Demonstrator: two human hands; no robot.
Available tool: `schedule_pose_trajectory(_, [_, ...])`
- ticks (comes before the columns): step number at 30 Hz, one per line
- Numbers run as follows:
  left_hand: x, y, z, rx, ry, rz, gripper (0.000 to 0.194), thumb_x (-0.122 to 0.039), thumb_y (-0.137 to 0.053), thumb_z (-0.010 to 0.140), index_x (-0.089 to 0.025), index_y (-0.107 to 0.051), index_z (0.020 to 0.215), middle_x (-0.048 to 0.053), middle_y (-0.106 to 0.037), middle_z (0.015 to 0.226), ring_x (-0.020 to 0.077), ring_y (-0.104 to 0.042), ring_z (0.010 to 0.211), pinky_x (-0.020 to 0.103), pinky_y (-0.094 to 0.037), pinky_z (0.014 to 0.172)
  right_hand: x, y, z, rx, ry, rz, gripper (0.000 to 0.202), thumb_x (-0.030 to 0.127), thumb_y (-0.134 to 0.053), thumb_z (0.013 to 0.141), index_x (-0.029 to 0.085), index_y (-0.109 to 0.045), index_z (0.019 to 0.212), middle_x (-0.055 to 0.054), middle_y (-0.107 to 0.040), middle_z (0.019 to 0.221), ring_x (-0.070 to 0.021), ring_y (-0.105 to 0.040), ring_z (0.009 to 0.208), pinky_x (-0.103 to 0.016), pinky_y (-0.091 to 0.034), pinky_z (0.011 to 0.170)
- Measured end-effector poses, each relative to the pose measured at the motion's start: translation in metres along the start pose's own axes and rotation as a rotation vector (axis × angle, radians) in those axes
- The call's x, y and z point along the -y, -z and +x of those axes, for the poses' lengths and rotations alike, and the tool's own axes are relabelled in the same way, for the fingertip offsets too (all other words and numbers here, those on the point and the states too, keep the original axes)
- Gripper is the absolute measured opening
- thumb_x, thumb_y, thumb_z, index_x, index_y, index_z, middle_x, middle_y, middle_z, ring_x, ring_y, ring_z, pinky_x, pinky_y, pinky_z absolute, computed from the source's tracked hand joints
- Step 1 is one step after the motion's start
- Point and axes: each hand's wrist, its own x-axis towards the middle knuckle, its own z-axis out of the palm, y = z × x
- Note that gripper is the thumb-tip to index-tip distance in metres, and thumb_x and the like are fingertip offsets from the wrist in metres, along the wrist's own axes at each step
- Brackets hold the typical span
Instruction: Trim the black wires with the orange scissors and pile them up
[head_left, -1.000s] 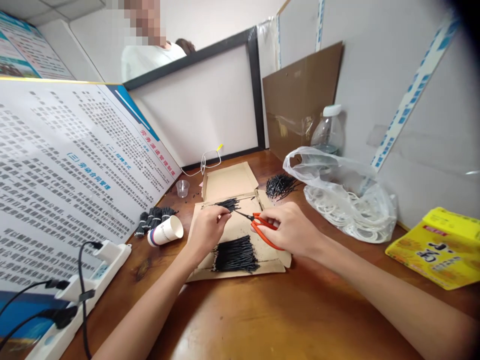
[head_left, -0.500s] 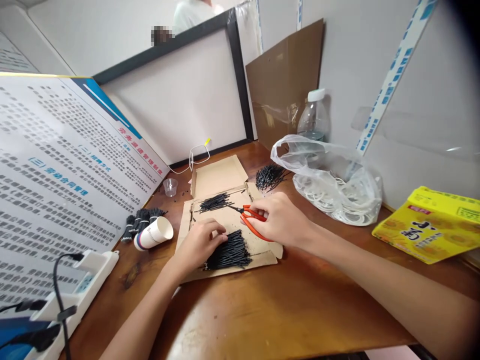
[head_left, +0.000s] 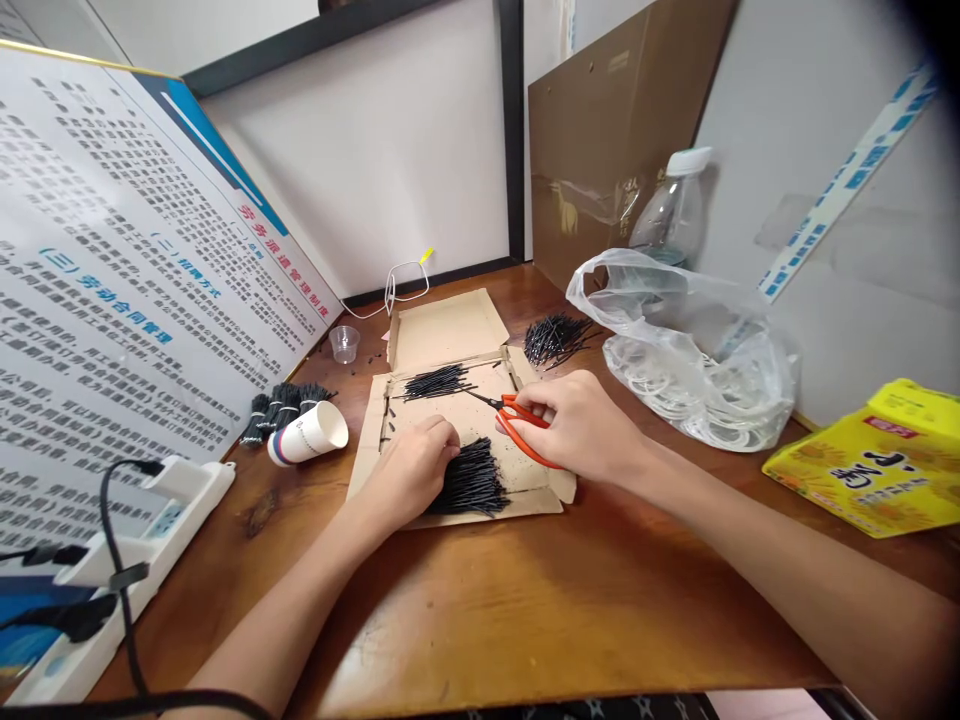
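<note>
My right hand is closed round the orange-red handles of slim scissors. Their dark, narrow tips point left, just beside the far bunch of thin black strips. Over the left edge of a nearer, larger bunch of black strips, my left hand has its fingers curled and pinched together. What lies between those fingertips is hidden. Both bunches rest on an opened flat cardboard box, which has small dark bits scattered on it.
Another heap of black strips lies behind the box, near a plastic bag of white cords. A tipped paper cup, tied black bundles and a small clear cup are at left. A power strip runs along the left edge.
The camera view has tilted down and shifted. My left fingers have curled in more tightly by the near bunch. My right hand keeps hold of the scissors, their tips still near the far bunch.
</note>
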Motion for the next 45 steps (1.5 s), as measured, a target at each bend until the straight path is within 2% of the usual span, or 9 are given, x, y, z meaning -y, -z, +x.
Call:
schedule_pose_trajectory(4, [-0.004, 0.006, 0.002, -0.114, 0.013, -0.127, 0.015, -0.008, -0.05, 0.089, -0.018, -0.056, 0.08, 0.0, -0.063, 0.071, 0.015, -0.056, 0.066, 0.026, -0.043, 0.064, 0.001, 0.0, 0.0, -0.021, 0.003, 0.039, 0.036, 0.033, -0.064, 0.083, 0.017, -0.051, 0.053, 0.006, -0.032, 0.047, -0.007, -0.024, 0.047, -0.027, -0.02, 0.05])
schedule_pose_trajectory(7, [-0.005, 0.006, 0.002, -0.234, -0.002, -0.206, 0.011, -0.015, -0.05, 0.094, -0.018, -0.06, 0.09, -0.002, -0.062, 0.068, 0.0127, -0.054, 0.061, 0.024, -0.042, 0.06, 0.002, 0.002, -0.001, 0.0, 0.01, 0.088, 0.032, 0.033, -0.065, 0.082, 0.016, -0.057, 0.056, 0.006, -0.036, 0.047, -0.0068, -0.027, 0.047, -0.026, -0.022, 0.05])
schedule_pose_trajectory(10, [-0.004, 0.004, 0.001, -0.374, -0.043, -0.255, 0.017, -0.023, -0.047, 0.099, -0.018, -0.063, 0.1, -0.003, -0.059, 0.066, 0.0104, -0.051, 0.054, 0.022, -0.041, 0.056, 0.003, 0.002, -0.002, 0.016, 0.03, 0.101, 0.03, 0.032, -0.066, 0.081, 0.016, -0.059, 0.058, 0.006, -0.04, 0.048, -0.0065, -0.029, 0.046, -0.026, -0.022, 0.049])
schedule_pose_trajectory(12, [-0.002, 0.002, -0.001, -0.425, -0.065, -0.278, 0.019, -0.026, -0.046, 0.101, -0.018, -0.064, 0.101, -0.003, -0.057, 0.064, 0.0089, -0.049, 0.05, 0.021, -0.041, 0.053, 0.004, 0.002, -0.003, 0.017, 0.053, 0.099, 0.03, 0.032, -0.065, 0.082, 0.015, -0.06, 0.057, 0.006, -0.04, 0.047, -0.0062, -0.028, 0.045, -0.026, -0.022, 0.049])
schedule_pose_trajectory(18, [-0.006, 0.001, -0.002, -0.425, -0.118, -0.361, 0.017, -0.02, -0.047, 0.101, -0.017, -0.062, 0.095, -0.002, -0.061, 0.071, 0.0047, -0.049, 0.041, 0.017, -0.04, 0.043, 0.005, 0.001, -0.004, -0.019, 0.211, 0.03, 0.027, 0.027, -0.058, 0.085, 0.012, -0.067, 0.065, 0.003, -0.048, 0.049, -0.0079, -0.035, 0.047, -0.025, -0.026, 0.051])
schedule_pose_trajectory(21, [-0.009, 0.001, -0.003, -0.417, -0.106, -0.424, 0.016, -0.021, -0.046, 0.102, -0.017, -0.06, 0.094, -0.002, -0.062, 0.073, 0.0042, -0.053, 0.041, 0.016, -0.04, 0.041, 0.004, 0.0, -0.005, -0.055, 0.238, -0.011, 0.026, 0.025, -0.058, 0.085, 0.011, -0.068, 0.065, 0.002, -0.051, 0.05, -0.0082, -0.037, 0.047, -0.025, -0.027, 0.051])
schedule_pose_trajectory(30, [-0.012, -0.001, -0.005, -0.374, -0.11, -0.492, 0.019, -0.022, -0.045, 0.103, -0.017, -0.058, 0.09, -0.002, -0.062, 0.075, 0.0041, -0.055, 0.044, 0.017, -0.041, 0.043, 0.006, -0.002, -0.007, -0.061, 0.26, 0.024, 0.023, 0.024, -0.061, 0.084, 0.011, -0.07, 0.067, 0.004, -0.047, 0.049, -0.0069, -0.035, 0.046, -0.024, -0.028, 0.05])
schedule_pose_trajectory(37, [-0.012, -0.003, -0.005, -0.387, -0.101, -0.507, 0.016, -0.022, -0.046, 0.102, -0.017, -0.059, 0.093, -0.001, -0.063, 0.077, 0.0046, -0.056, 0.045, 0.018, -0.044, 0.045, 0.005, -0.003, -0.006, -0.08, 0.289, 0.001, 0.027, 0.023, -0.059, 0.086, 0.012, -0.068, 0.063, 0.004, -0.049, 0.048, -0.007, -0.032, 0.047, -0.025, -0.027, 0.05])
schedule_pose_trajectory(45, [-0.013, -0.002, -0.004, -0.393, -0.094, -0.521, 0.017, -0.025, -0.047, 0.102, -0.017, -0.059, 0.094, 0.0, -0.064, 0.077, 0.0055, -0.057, 0.046, 0.018, -0.044, 0.044, 0.009, 0.001, -0.006, -0.008, 0.191, 0.056, 0.026, 0.027, -0.059, 0.084, 0.015, -0.063, 0.061, 0.005, -0.045, 0.048, -0.0071, -0.033, 0.046, -0.025, -0.026, 0.05])
